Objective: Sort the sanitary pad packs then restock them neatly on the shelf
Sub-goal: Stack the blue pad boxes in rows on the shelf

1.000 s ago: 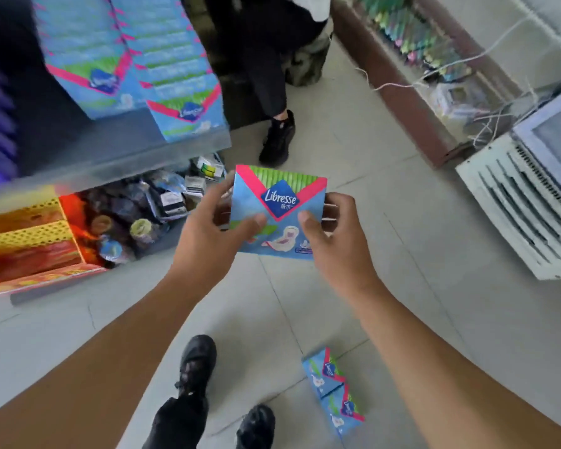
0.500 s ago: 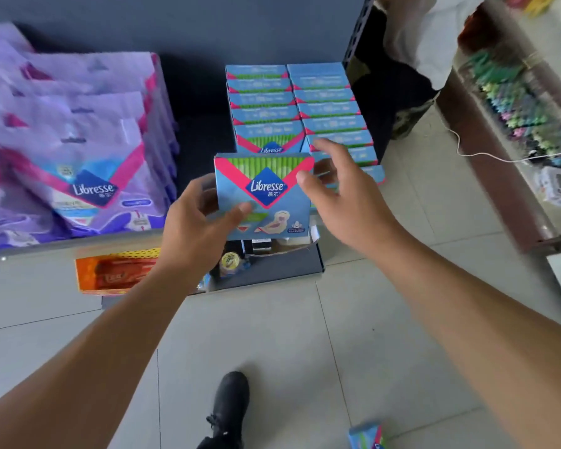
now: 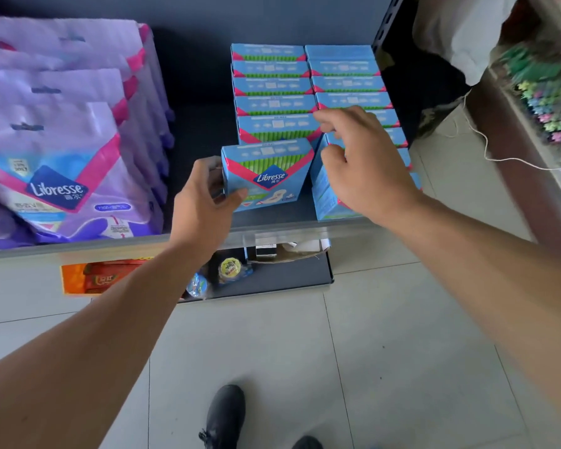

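Left hand [image 3: 204,202] now pinches the blue pack [image 3: 266,173] alone at the left row's front on the shelf [image 3: 143,244], while right hand [image 3: 363,166], fingers loosely spread, has let go, so placement looks nearly done.

The right hand [image 3: 366,170] perhaps hides front blue packs [image 3: 329,192].

My left hand [image 3: 204,202] has carried the blue pack [image 3: 268,173] from mid-air onto the shelf [image 3: 204,131], at the front of the left row. My right hand [image 3: 360,163] let go of it and now hovers over the right row [image 3: 344,76].
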`<state>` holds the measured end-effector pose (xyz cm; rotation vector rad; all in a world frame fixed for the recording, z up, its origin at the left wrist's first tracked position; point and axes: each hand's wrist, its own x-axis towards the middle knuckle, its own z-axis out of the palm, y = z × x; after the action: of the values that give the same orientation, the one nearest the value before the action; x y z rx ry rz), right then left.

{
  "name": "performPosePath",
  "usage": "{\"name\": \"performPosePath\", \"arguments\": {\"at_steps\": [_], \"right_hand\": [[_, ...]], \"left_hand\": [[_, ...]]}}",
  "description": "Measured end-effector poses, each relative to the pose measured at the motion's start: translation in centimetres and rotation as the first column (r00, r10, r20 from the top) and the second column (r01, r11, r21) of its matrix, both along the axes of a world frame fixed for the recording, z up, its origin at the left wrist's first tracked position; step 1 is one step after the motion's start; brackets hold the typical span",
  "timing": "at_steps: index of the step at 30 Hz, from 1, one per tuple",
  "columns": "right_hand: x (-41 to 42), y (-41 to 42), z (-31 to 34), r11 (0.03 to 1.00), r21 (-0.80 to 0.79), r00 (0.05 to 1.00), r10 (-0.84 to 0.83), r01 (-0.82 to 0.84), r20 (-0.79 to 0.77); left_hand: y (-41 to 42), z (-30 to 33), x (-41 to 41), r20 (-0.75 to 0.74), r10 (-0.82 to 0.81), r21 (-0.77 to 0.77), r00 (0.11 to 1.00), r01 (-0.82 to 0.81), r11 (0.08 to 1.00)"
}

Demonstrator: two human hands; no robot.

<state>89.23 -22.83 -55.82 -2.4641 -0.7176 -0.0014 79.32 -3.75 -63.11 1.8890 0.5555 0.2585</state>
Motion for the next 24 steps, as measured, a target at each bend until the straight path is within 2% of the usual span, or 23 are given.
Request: {"name": "performPosePath", "arguments": {"at_steps": [4, 10, 19, 24], "right_hand": [[0.7, -0.4, -0.4, 1.000, -0.013, 0.999, 0.012, -0.012, 0.044], [1.4, -0.8, -0.6, 1.000, 0.003, 0.998, 0.018, -0.019, 0.056], [1.7, -1.1, 0.1, 0.998, -0.050, 0.999, 0.048, -0.047, 0.019], [2.0, -0.9, 0.1, 0.991, -0.110, 0.997, 0.082, -0.080, 0.013]], "left_hand": [[-0.6, -0.7, 0.8, -0.007, 0.015, 0.025, 1.000, -0.015, 1.000], [-1.6, -0.6, 2.0, -0.006, 0.064, 0.154, 0.998, -0.062, 0.986], [-2.9, -0.3, 3.0, -0.086, 0.058, 0.303, 0.995, -0.029, 0.953], [-3.7, 0.1, 3.5, -0.080, 0.101, 0.276, 0.992, -0.075, 0.958]]}}
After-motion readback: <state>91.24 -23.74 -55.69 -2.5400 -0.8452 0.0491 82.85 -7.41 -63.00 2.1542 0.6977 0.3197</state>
